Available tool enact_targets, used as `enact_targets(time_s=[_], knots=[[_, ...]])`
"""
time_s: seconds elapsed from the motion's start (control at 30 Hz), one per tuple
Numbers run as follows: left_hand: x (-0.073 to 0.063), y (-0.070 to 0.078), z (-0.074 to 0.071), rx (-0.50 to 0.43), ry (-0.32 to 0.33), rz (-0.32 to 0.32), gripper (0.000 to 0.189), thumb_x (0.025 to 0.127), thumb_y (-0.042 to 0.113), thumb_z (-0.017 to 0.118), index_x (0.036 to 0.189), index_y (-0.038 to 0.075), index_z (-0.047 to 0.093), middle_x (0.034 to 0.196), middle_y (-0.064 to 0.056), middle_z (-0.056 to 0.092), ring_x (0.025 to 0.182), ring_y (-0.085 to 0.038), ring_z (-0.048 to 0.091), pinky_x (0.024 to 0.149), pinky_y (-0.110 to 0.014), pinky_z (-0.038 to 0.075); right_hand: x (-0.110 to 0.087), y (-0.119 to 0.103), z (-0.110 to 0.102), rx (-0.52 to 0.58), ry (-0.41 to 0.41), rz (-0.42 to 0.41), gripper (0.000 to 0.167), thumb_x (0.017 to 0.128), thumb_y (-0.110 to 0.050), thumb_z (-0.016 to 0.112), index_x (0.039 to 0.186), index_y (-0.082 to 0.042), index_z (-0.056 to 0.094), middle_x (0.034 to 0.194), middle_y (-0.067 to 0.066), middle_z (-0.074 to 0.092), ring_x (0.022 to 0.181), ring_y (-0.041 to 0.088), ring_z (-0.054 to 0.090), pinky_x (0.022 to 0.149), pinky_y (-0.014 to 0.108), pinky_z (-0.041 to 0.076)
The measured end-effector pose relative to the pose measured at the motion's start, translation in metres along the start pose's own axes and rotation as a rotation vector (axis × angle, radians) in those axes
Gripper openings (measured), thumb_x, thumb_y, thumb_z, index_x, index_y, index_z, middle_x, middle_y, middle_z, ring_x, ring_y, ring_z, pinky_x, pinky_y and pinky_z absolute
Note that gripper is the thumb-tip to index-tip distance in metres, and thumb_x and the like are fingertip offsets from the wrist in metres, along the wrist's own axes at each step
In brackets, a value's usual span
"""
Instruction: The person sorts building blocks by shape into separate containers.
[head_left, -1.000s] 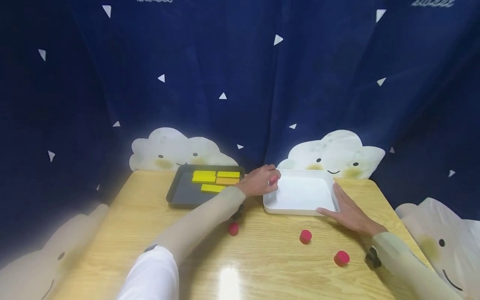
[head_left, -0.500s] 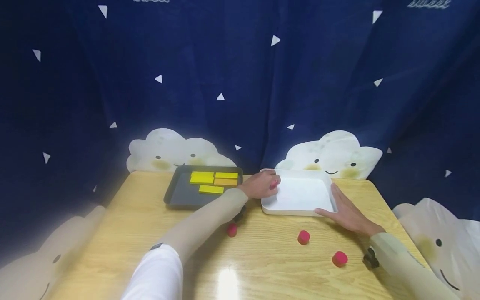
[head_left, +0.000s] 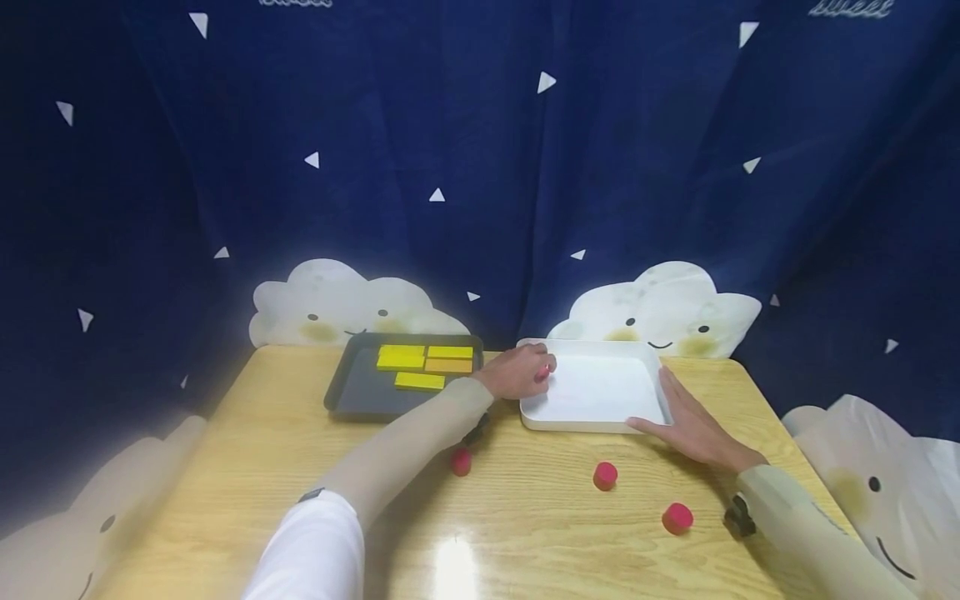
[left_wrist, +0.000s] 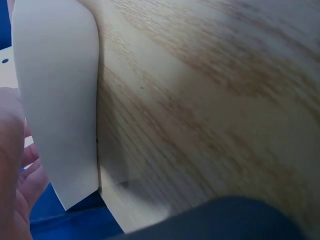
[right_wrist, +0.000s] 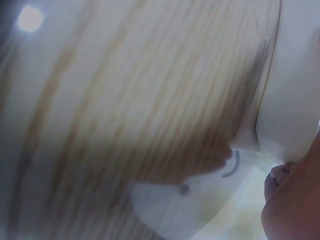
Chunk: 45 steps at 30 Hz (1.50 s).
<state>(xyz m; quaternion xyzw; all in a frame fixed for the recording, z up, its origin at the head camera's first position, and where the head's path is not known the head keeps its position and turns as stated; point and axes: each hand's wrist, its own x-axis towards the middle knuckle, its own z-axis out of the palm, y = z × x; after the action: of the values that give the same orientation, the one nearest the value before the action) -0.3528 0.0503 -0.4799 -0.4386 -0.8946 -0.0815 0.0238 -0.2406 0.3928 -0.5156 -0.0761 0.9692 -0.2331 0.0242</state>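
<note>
My left hand is at the left rim of the white tray, fingers curled round a small red piece that is mostly hidden. It looks like the red cylinders on the table. My right hand rests against the tray's right side with straight fingers, its thumb spread along the front edge. On the table, in front of the tray, stand red cylinders: one at the left, one in the middle and one at the right. Both wrist views show the tray's outer wall and part of a hand.
To the left a dark grey tray holds several yellow blocks and an orange one; the left forearm crosses its near right corner. The wooden table ends at a dark blue curtain with cloud prints.
My left hand keeps the red piece and has turned slightly, its fingers curling closer at the tray's left rim. The right hand stays on the tray. The whole view has shifted a little left.
</note>
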Motion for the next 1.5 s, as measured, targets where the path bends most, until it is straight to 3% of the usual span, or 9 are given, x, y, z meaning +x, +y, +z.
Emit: enact_targets(time_s=[0.23, 0.53, 0.8, 1.13, 1.5], knots=[[-0.004, 0.002, -0.002, -0.01, 0.01, -0.024, 0.03, 0.102, 0.024, 0.066, 0.13, 0.016, 0.072, 0.126, -0.001, 0.064, 0.111, -0.016, 0.06, 0.094, -0.022, 0.055, 0.0, -0.001, 0.001, -0.001, 0.0, 0.002, 0.13, 0.093, -0.073, 0.068, 0.17, -0.004, -0.01, 0.178, 0.025, -0.005, 0.161, 0.053, 0.007, 0.125, 0.076, 0.015], [-0.008, 0.006, -0.008, 0.037, 0.018, -0.047, 0.032, 0.103, 0.03, 0.064, 0.134, 0.022, 0.071, 0.133, 0.001, 0.065, 0.119, -0.017, 0.06, 0.103, -0.029, 0.056, 0.0, -0.001, 0.003, 0.006, -0.002, 0.012, 0.13, 0.093, -0.074, 0.068, 0.17, -0.003, -0.009, 0.178, 0.024, -0.006, 0.161, 0.053, 0.007, 0.124, 0.077, 0.015], [-0.016, 0.006, -0.012, 0.065, 0.107, -0.005, 0.028, 0.101, 0.028, 0.066, 0.128, 0.023, 0.074, 0.125, 0.003, 0.069, 0.109, -0.016, 0.062, 0.09, -0.026, 0.058, -0.001, 0.0, 0.006, 0.009, -0.01, 0.03, 0.131, 0.092, -0.074, 0.068, 0.17, -0.004, -0.01, 0.178, 0.026, -0.005, 0.161, 0.054, 0.006, 0.124, 0.077, 0.014], [-0.04, 0.013, -0.035, 0.015, 0.157, 0.022, 0.031, 0.105, 0.032, 0.061, 0.13, 0.018, 0.073, 0.128, 0.001, 0.069, 0.112, -0.015, 0.063, 0.093, -0.026, 0.059, -0.001, -0.001, 0.005, 0.005, -0.013, 0.031, 0.131, 0.092, -0.075, 0.067, 0.17, -0.004, -0.01, 0.178, 0.024, -0.008, 0.161, 0.053, 0.005, 0.124, 0.077, 0.014], [-0.079, 0.018, -0.057, 0.084, 0.186, 0.072, 0.038, 0.101, 0.033, 0.066, 0.135, 0.018, 0.07, 0.133, -0.003, 0.066, 0.114, -0.019, 0.063, 0.098, -0.028, 0.057, 0.002, 0.0, 0.003, -0.006, -0.008, 0.03, 0.132, 0.092, -0.075, 0.067, 0.17, -0.004, -0.01, 0.178, 0.026, -0.006, 0.161, 0.054, 0.006, 0.124, 0.078, 0.015]])
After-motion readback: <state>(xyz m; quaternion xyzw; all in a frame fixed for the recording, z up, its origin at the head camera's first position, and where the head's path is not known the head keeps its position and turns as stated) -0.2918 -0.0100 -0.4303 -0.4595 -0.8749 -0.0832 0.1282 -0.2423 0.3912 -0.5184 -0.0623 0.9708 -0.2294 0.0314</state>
